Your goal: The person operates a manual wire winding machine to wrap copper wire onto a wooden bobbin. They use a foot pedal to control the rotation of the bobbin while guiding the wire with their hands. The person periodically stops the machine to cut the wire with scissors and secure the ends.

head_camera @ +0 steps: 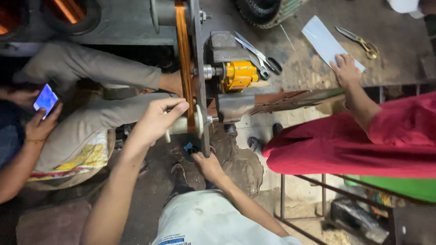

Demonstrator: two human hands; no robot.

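My left hand (pixel 156 120) is wrapped around a white roller handle (pixel 180 124) on a winding machine. A band of copper wire (pixel 184 59) runs upright on the machine, next to a grey metal plate (pixel 198 68). My right hand (pixel 206 164) is lower down, its fingers closed on the bottom edge of that plate, beside a small blue part (pixel 188 147). A yellow fitting (pixel 239 75) sits on the shaft to the right of the plate.
A person's hand in a grey sleeve (pixel 171 82) reaches in behind the wire. A person in red presses a hand (pixel 346 68) on a white paper strip (pixel 323 40). Black-handled scissors (pixel 262 58), gold scissors (pixel 362 43) and a sack (pixel 77 145) lie around. At left, another person's hand holds a phone (pixel 45 100).
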